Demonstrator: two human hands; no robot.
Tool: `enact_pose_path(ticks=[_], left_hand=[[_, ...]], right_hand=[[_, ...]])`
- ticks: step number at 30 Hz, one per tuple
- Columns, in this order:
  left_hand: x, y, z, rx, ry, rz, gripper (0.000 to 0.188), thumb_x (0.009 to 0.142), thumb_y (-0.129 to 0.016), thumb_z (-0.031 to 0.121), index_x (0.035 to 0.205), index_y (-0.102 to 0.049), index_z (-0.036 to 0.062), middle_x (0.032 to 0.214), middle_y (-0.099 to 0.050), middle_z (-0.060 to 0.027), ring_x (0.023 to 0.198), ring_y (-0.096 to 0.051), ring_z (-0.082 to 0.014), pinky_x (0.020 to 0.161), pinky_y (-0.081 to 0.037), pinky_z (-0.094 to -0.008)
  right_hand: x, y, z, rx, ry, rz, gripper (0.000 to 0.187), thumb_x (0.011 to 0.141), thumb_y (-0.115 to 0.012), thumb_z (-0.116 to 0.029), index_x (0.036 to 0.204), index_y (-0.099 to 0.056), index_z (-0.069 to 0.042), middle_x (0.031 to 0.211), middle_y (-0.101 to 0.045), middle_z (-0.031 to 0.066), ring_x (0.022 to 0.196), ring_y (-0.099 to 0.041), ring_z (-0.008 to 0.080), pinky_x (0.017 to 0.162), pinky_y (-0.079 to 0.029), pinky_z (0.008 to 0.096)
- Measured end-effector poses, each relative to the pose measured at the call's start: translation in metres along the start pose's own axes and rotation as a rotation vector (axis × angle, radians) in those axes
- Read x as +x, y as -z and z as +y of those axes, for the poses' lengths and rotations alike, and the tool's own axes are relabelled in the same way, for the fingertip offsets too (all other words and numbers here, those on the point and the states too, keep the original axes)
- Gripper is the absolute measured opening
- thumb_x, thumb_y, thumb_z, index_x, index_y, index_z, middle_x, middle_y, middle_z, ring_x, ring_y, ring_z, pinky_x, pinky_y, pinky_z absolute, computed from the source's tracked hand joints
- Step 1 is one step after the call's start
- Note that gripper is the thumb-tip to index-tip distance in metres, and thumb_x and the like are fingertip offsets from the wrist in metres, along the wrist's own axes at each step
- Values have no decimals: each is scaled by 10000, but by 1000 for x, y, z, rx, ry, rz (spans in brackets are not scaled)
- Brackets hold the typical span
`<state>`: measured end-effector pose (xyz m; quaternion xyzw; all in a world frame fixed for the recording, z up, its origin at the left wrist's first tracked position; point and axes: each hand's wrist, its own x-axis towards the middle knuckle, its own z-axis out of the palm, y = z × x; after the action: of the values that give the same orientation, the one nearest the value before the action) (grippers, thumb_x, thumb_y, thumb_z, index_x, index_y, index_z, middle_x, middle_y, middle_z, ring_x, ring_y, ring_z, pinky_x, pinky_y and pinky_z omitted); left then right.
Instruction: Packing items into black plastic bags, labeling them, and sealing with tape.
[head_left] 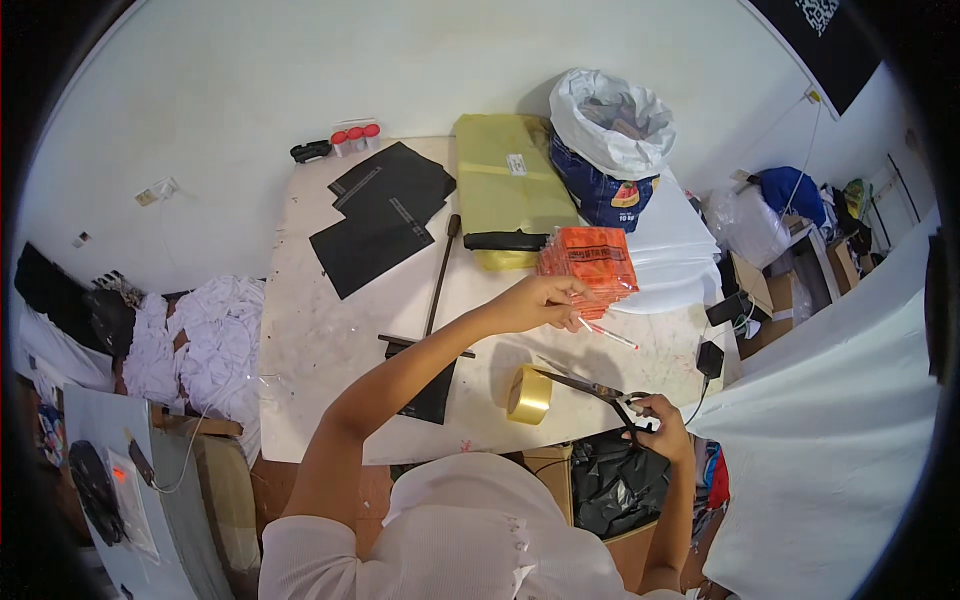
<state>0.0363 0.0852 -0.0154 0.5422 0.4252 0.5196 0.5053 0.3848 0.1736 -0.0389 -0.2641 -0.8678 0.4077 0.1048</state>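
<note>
My left hand (541,303) reaches across the table, fingers partly bent, with a gap between thumb and fingers. Its fingertips are at the near edge of a stack of orange packets (597,262) in clear wrapping. Just beside the thumb lies a thin red-and-white pen (612,336); I see no clear grip on it. My right hand (664,430) is closed around the black handles of a pair of scissors (590,387), blades pointing left. A roll of yellowish tape (529,394) stands near the blade tips.
Black plastic mailers (385,212), a yellow package (510,180) and a blue-and-white sack (607,150) lie toward the wall. A black rod (441,275) and folded black plastic (432,390) are by my left forearm. A black adapter (710,360) sits at the right edge.
</note>
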Motion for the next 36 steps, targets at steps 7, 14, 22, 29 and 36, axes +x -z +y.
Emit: enact_pose_path(ticks=[7, 14, 22, 29, 36], left_hand=[[1, 2, 2, 10, -14, 3, 271, 876, -509, 62, 1142, -481, 20, 869, -656, -96, 800, -636, -124, 707, -520, -244], [-1, 5, -5, 16, -47, 49, 245, 872, -497, 35, 1112, -482, -8, 888, -643, -107, 821, -634, -137, 718, -521, -250], [-1, 21, 9, -266, -99, 195, 250, 894, -513, 94, 1134, -476, 34, 988, -602, -100, 922, -622, -202, 770, -524, -299], [-31, 50, 33, -402, -84, 423, 341, 918, -480, 205, 1225, -426, 63, 991, -618, -170, 898, -636, -263, 783, -520, -340], [-89, 67, 24, -336, 211, 358, 430, 937, -408, 355, 1267, -412, 79, 1033, -611, -188, 927, -628, -256, 821, -492, -329]], right_hand=[[11, -5, 7, -3, -8, -16, 472, 561, -748, 13, 1005, -588, 0, 967, -568, 85, 838, -562, 176, 740, -466, 278], [8, -4, -9, -99, -112, -3, 373, 628, -602, 106, 991, -588, 20, 923, -597, 83, 753, -596, 155, 714, -474, 259], [-6, -17, 14, 88, -119, 153, 371, 623, -684, 68, 967, -557, 15, 865, -582, 60, 737, -561, 147, 687, -459, 250], [-14, -42, 55, 16, -284, 234, 393, 630, -694, 33, 994, -547, 26, 864, -583, 96, 761, -566, 159, 678, -462, 270], [-10, -86, 98, -63, -272, 355, 389, 651, -646, 13, 1021, -530, 41, 826, -587, 104, 775, -564, 191, 719, -452, 291]])
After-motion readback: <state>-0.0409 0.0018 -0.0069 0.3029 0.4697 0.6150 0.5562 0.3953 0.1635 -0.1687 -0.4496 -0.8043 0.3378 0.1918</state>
